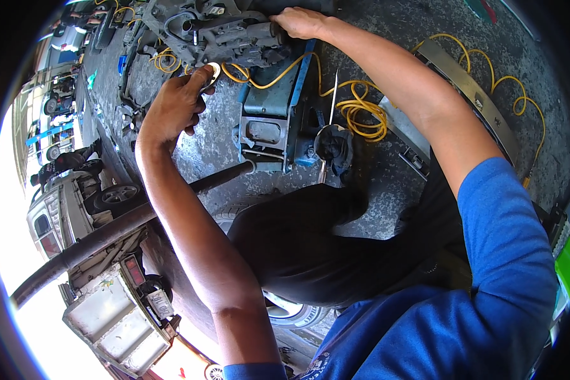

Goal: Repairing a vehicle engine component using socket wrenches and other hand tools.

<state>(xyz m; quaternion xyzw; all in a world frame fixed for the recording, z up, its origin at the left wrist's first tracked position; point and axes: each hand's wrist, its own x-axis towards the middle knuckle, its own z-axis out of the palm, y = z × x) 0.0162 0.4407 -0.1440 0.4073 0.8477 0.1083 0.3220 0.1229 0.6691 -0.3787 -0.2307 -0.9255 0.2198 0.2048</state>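
**2 bare hands up at the gearbox-like unit, a small round piece in the left**

And here we are at the top of the view: a dark, grimy gearbox-like unit [240,44], all ribs and housings, sits above the blue floor jack [266,98]. The left hand [174,104] is in there just below it, thumb and fingers closed on a small round piece [215,73] with a bright rim; whether that piece touches the unit, I can't tell from this angle. Over to the right hand [301,24], arm stretched long, fingers bent against the unit's right end; clamped or merely resting, it's impossible to call. So the 2 hands are well apart, 1 below the unit and 1 at its end.

Lower down, the jack's long dark handle [95,244] slants off to the left, passing behind the left forearm. A yellow hose [381,126] snakes past the jack and lies in loops on the scuffed floor [386,202], with a black crumpled cloth or glove [334,147] close by, right beside the jack. Farther right, a curved metal strip [462,82] lies near the right forearm. And at lower left, a pale truck bed [107,316] tilts in the fisheye bend.
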